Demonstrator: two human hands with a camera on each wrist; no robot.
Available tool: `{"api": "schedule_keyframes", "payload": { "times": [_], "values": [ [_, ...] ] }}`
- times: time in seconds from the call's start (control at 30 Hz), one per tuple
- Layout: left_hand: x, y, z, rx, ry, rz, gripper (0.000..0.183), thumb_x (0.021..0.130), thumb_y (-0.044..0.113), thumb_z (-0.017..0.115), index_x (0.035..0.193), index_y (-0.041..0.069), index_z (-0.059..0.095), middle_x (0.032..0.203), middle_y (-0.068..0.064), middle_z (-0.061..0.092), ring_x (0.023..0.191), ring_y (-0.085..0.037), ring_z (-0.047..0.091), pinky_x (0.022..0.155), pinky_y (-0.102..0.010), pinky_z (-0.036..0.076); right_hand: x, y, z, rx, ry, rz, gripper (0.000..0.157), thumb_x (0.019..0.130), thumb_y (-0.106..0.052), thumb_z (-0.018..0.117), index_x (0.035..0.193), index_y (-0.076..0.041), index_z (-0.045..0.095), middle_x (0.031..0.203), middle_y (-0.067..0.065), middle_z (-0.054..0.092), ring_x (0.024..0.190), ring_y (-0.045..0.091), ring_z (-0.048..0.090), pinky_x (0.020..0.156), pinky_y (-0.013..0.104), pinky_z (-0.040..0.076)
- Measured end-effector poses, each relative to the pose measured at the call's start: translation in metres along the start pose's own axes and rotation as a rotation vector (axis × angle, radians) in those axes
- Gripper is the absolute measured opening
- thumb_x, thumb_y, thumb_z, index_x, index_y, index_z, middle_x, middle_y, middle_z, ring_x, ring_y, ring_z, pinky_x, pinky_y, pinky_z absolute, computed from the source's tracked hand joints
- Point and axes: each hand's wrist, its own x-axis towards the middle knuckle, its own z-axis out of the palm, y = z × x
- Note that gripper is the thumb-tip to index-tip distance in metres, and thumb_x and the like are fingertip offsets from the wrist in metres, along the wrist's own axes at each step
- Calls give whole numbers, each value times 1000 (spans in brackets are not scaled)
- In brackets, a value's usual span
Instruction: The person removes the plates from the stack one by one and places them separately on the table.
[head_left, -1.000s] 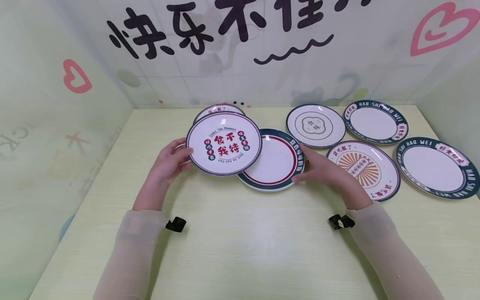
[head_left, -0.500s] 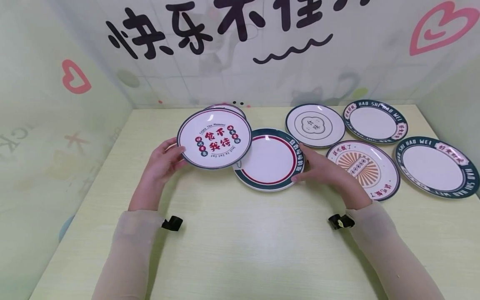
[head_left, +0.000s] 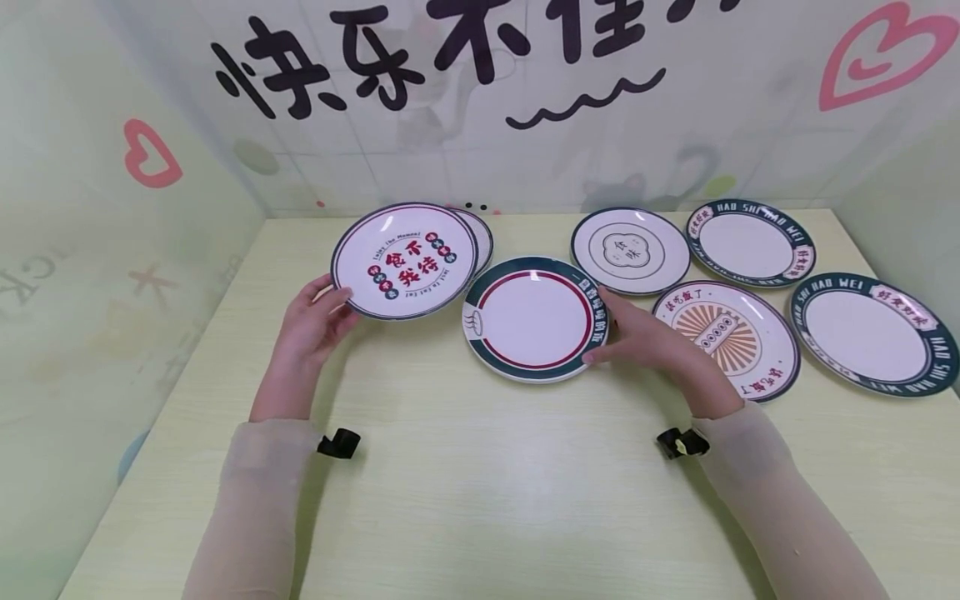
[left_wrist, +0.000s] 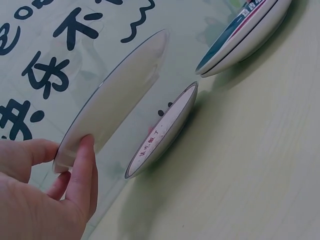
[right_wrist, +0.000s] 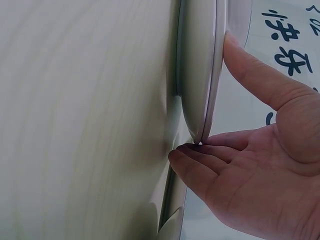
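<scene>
In the head view, my left hand (head_left: 311,321) pinches the left rim of a white plate (head_left: 405,262) with red characters, thumb on top and fingers beneath. The left wrist view shows its pale underside (left_wrist: 112,102) raised off the table and tilted. Behind it, another white plate (head_left: 482,237) lies mostly hidden. My right hand (head_left: 645,333) grips the right edge of a green-rimmed plate (head_left: 536,321) with a red ring. Two rims, one on the other, show there in the right wrist view, with the thumb (right_wrist: 250,65) against the edge.
To the right lie a plate with a grey emblem (head_left: 630,252), a sunburst plate (head_left: 723,342), and two green-rimmed lettered plates, one at the back (head_left: 750,242) and one nearer (head_left: 873,333). A printed wall (head_left: 450,158) rises behind the table (head_left: 487,483).
My left hand has carried the red-character plate left and slightly back, off the green-rimmed plate, uncovering its left side. My right hand has stayed in place.
</scene>
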Motion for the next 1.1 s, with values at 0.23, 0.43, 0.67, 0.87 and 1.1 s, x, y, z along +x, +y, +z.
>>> {"api": "schedule_keyframes", "payload": {
  "times": [0.23,0.43,0.67,0.87,1.1],
  "values": [
    [4,1,-3,-45,55,-8,59,91,3,69,141,19,41,108,-4,59,78,-13,69,71,-18,62,0,0,0,6,0,7,114,83,-26,81,159,0,-1,167,22,2,154,43,4,128,57,8],
    [8,2,-4,-86,110,-4,65,92,3,68,147,20,37,118,-5,53,82,-13,68,74,-18,62,0,0,0,0,-2,8,115,82,-26,81,159,0,-1,167,22,2,154,43,4,128,56,9],
    [12,5,-6,-122,156,-5,65,93,5,67,148,23,37,121,-4,54,83,-12,69,72,-18,62,0,0,0,1,-1,12,115,83,-26,81,159,-1,-1,167,21,2,154,42,4,128,56,8],
    [16,5,-10,-155,180,4,64,93,2,66,147,23,38,120,-5,55,80,-14,70,71,-19,63,1,1,-1,-4,1,13,115,83,-28,81,159,-2,-2,167,20,1,155,42,4,128,55,8],
    [23,6,-12,-207,226,12,60,94,0,64,144,24,41,116,-5,57,76,-15,71,67,-20,63,0,0,-1,-2,1,25,115,83,-29,81,159,-3,-1,168,20,1,155,41,3,128,56,8]
  ]
}}
